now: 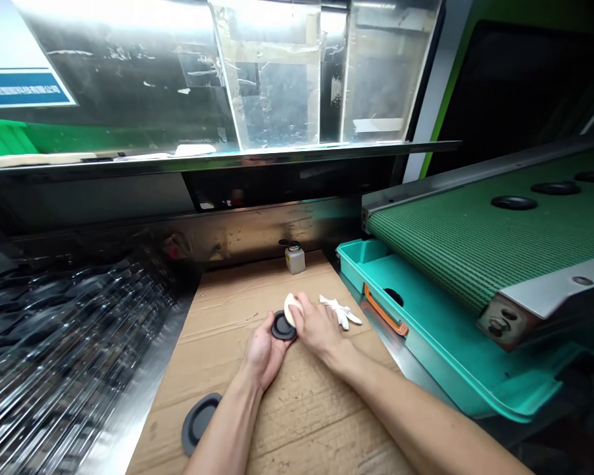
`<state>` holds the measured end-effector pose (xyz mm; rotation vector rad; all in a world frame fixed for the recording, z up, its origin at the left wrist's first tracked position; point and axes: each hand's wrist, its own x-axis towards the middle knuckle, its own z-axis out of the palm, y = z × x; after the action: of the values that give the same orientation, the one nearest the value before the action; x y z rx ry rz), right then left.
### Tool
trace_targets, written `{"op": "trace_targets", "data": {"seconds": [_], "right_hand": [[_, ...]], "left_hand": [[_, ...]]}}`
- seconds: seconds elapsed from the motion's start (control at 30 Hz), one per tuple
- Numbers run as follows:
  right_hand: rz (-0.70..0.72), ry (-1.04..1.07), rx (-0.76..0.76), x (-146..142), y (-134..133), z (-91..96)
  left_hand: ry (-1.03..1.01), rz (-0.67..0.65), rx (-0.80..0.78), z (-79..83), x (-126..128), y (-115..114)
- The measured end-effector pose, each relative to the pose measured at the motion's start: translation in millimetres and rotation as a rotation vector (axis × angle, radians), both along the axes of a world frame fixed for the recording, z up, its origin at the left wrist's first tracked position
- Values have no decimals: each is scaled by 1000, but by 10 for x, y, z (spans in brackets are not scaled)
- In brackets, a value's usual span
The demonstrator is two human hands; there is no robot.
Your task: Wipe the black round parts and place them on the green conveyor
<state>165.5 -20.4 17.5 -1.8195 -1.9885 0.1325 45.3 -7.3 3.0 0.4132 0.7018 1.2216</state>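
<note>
Over the cardboard sheet (218, 330), my left hand (262, 353) holds a round black dish-shaped part (282, 326) by its edge, thumb at the left side. My right hand (319, 326) pinches a white round pad (291, 310) against the upper right of that part. Just right of my right hand lies a small heap of white strips (342, 312). A larger black ring-shaped part (200, 422) rests at the lower left, partly covered by my left forearm. Farther back stands a small white bottle (295, 258) with a dark lid.
A turquoise bin (455, 369) with an orange handle (383, 311) stands at the right, holding a black piece (393, 297). Above it runs a green conveyor belt (450, 231) carrying black round parts (513, 202). Many black parts in clear plastic (69, 343) lie left. A metal ledge (257, 158) crosses behind.
</note>
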Motion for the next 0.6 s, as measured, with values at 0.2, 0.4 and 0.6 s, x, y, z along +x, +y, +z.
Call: {"op": "trace_targets", "data": {"seconds": [0.2,0.4,0.6], "right_hand": [[-67,-25,-31,-42,14,36],[-7,-36,-16,-69,5,43],[29,-28,18,-21,-5,7]], "left_hand": [[48,-11,12,25,18,-32],[55,-2,23,32,20,-24],[30,22,0,31,4,-5]]}}
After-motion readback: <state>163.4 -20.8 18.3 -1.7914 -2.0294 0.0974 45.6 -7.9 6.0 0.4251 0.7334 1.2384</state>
